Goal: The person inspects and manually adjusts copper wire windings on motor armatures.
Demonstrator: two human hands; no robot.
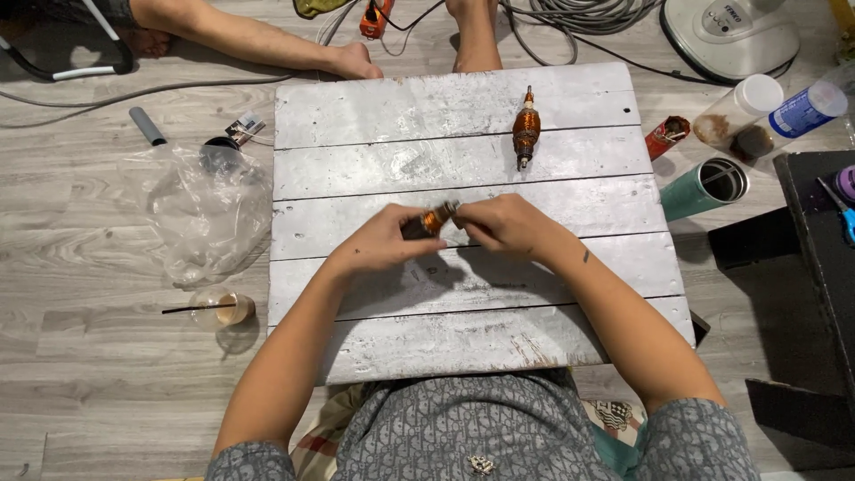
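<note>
Copper-wound rotor is pinched between the 2 hands, left hand and right hand, over a white board; another rotor, seemingly alike, lies apart.

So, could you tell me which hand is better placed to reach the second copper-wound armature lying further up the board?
Probably the right hand: the spare armature lies up and right of it on the white board, while the left hand would have to cross over.
</note>
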